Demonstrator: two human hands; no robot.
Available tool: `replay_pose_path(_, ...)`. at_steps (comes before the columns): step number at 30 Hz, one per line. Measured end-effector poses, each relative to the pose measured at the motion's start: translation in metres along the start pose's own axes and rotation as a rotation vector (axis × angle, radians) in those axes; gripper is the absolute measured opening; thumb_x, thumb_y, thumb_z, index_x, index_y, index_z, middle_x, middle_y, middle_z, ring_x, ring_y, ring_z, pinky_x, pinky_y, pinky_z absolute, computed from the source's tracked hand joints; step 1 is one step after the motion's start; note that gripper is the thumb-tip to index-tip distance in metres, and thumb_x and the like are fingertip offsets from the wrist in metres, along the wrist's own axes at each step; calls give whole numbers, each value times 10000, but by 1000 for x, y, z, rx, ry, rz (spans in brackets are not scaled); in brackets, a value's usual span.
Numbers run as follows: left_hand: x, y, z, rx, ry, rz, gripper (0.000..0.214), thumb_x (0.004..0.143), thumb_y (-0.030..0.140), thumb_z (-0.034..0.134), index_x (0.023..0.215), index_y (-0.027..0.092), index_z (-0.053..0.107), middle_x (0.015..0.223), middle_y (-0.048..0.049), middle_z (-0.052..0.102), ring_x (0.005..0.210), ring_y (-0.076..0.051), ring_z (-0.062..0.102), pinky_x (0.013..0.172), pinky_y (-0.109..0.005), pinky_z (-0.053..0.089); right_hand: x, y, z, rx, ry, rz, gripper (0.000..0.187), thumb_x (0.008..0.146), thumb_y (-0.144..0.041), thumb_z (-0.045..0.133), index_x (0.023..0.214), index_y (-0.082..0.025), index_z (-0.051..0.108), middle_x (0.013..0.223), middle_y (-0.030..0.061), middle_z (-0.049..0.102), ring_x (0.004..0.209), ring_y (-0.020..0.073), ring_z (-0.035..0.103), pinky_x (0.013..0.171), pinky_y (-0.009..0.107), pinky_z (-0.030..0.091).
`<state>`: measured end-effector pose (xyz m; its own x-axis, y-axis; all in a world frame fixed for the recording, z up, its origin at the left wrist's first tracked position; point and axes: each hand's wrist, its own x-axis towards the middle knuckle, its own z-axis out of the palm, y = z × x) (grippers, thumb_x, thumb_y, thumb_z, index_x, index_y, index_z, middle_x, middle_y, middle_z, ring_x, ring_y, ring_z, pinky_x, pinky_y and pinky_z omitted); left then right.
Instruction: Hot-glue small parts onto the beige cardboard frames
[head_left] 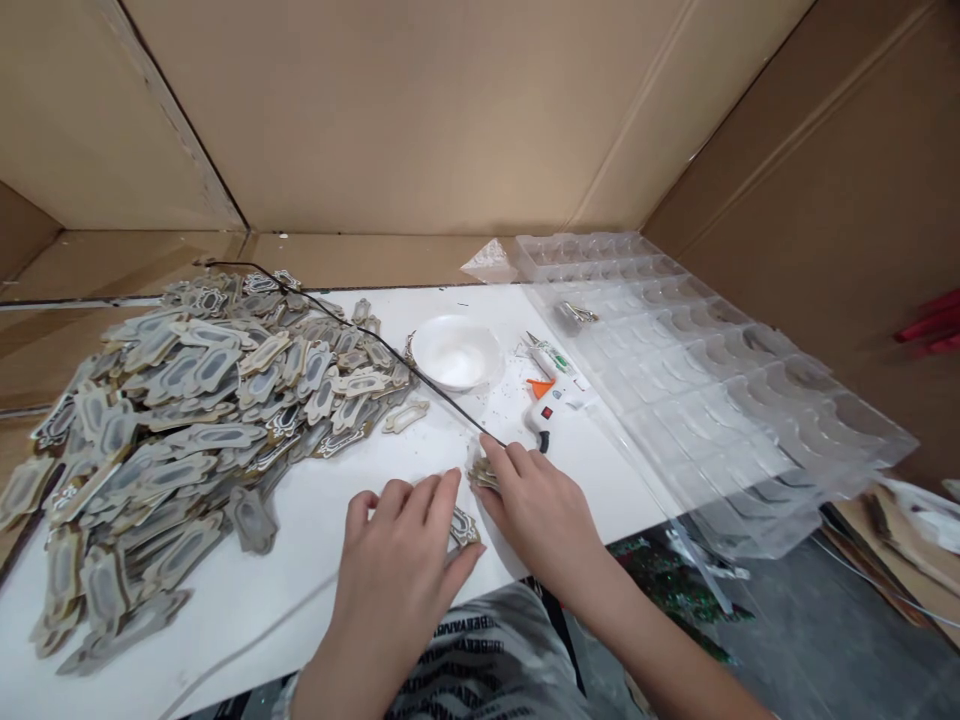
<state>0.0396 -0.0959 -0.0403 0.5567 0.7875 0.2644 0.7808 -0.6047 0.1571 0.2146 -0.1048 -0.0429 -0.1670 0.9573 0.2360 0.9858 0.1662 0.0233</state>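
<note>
An ornate plate (465,528) with a pale scrolled border lay between the thumb and forefinger of the left hand (401,545), close to the near edge of the white table (330,520). Those fingers were curved and narrow about it, the thumb along its lower side. Just beside, the right hand (536,500) bent over a small clump of similar pieces (480,472); its fingers were drawn in, but whether they gripped the clump or only rested on it could not be told.

The step in hand looked to be handling single plates near the front edge. A next move seemed to call for a light pinch, with the two hands kept from crowding each other.

A thin black cord (450,400) slanted from the far left corner toward the right hand, its end hidden there. Beyond the hands stood a white bowl (457,350), with a white tool with a red switch (549,410) to its right. A large pile of plates (202,400) covered the table's left end; a clear compartment tray (675,350) overlapped the right edge.
</note>
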Motion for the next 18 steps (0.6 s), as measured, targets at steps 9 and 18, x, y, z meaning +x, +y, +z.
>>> replay_pose_path(9,17,-4,-13,-103,-208,58,358,757,189,718,1104,223,636,963,-23,685,841,-234,657,715,-377,491,-15,13,-11,315,-93,19,502,831,-187,703,1295,-127,523,1021,102,700,904,273,676,727,390,601)
replay_pose_path(18,11,-26,-5,-192,-9,191,324,845,43,420,908,220,684,1072,-57,707,899,-178,695,726,-290,573,-25,19,-5,459,78,51,322,851,-161,658,1166,-157,586,993,79,728,868,238,683,721,358,586)
